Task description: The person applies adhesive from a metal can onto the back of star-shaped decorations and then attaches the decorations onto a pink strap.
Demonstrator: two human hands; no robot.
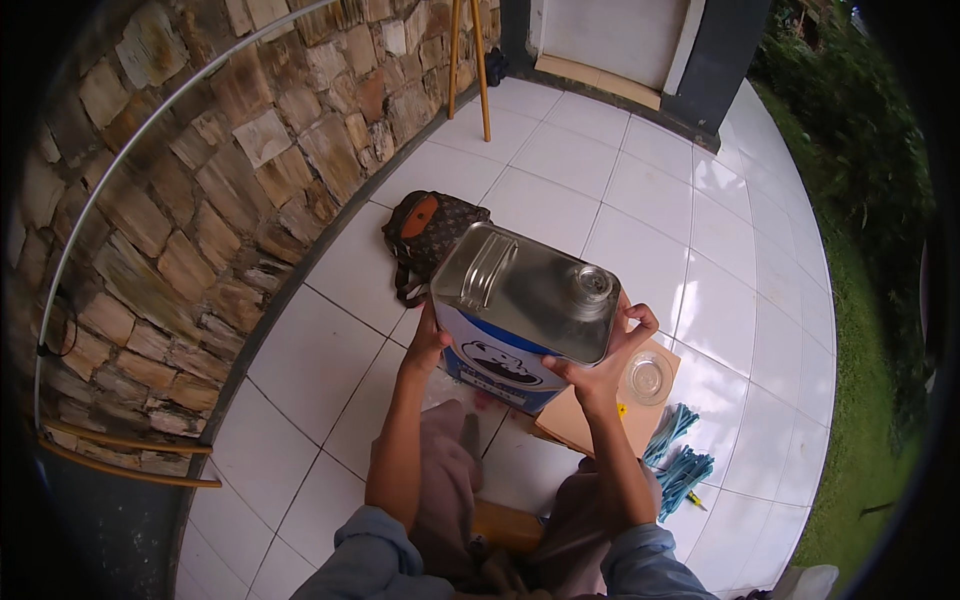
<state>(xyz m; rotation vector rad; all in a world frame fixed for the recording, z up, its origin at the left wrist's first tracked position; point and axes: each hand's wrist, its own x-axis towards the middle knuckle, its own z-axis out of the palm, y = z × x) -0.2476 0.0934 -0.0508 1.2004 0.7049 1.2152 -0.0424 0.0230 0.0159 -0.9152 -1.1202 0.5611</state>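
Between my two hands is a large rectangular metal tin [505,370], blue and white on its side with a dark oval picture. Its bare silver top carries a folded metal handle and a round spout cap [592,283]. My left hand [427,345] presses on the tin's left side, its fingers mostly hidden behind it. On the right side, my right hand [600,372] grips the upper corner, with the thumb on the front face. The tin is held up over the floor in front of my knees.
Right of the tin, a clear glass dish [649,378] sits on a brown board [640,425]. Bundles of teal strips [682,470] lie beside it on the white tiles. A brown patterned bag [425,225] rests behind the tin. A stone wall [250,150] runs along the left.
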